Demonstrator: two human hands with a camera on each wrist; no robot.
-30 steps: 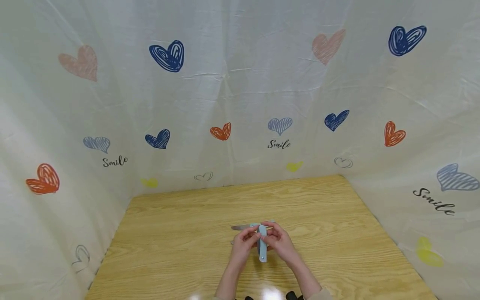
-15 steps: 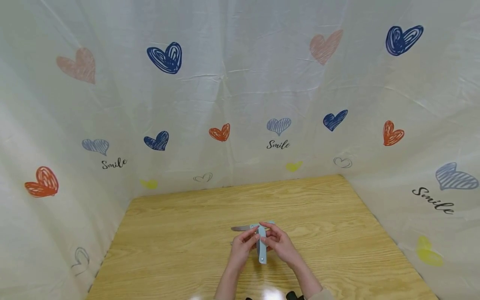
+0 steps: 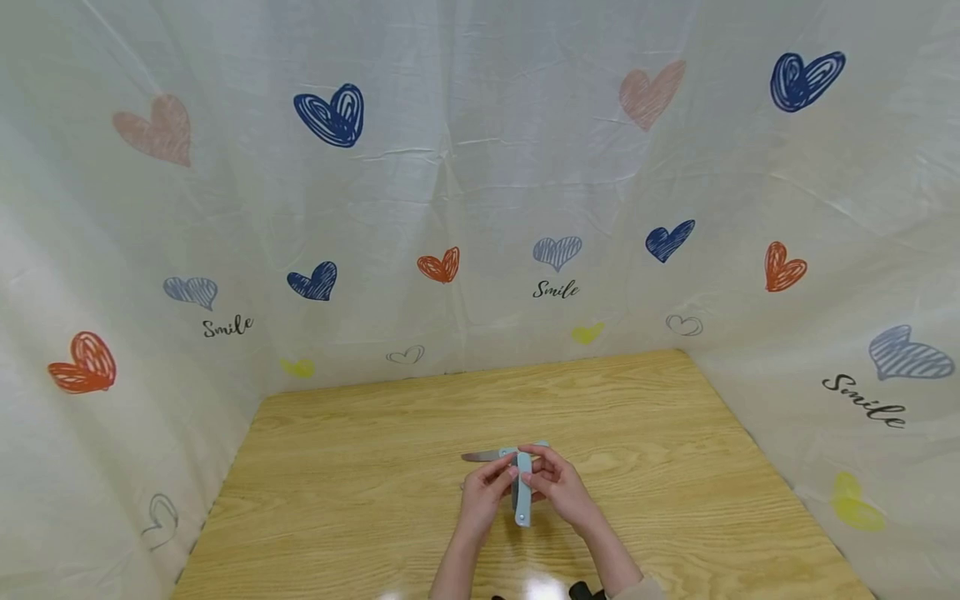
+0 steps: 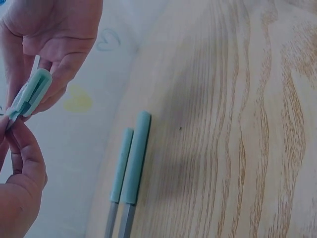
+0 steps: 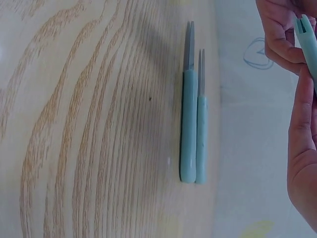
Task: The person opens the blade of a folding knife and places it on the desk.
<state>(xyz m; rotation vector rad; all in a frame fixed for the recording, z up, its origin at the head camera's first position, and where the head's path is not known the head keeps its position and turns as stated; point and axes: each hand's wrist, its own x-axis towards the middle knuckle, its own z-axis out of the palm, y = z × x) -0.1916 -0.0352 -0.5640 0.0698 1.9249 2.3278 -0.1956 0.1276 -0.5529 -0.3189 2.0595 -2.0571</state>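
Between both hands, above the table, is a light-blue folding tool [image 3: 524, 492] with a slotted handle, a rivet at its near end and a dark blade-like strip along its left side. Its exact kind is unclear. My left hand [image 3: 482, 493] pinches it from the left, thumb and fingers meeting near its upper half. From the right, my right hand [image 3: 561, 490] pinches it too, with the index finger at its far end. Behind the hands lies a knife [image 5: 188, 124] with a light-blue handle. Alongside it in the right wrist view is a slim two-pronged fork [image 5: 201, 139].
The wood-grain table [image 3: 360, 467] spreads out around the hands. A white curtain [image 3: 480, 183] printed with hearts hangs behind it and along both sides. Black objects [image 3: 583, 592], partly cut off, show at the bottom edge between the forearms.
My hands keep their pinch on the folding tool and have barely moved. The tool's near end sits a touch farther left and lower, and the head view has shifted slightly.
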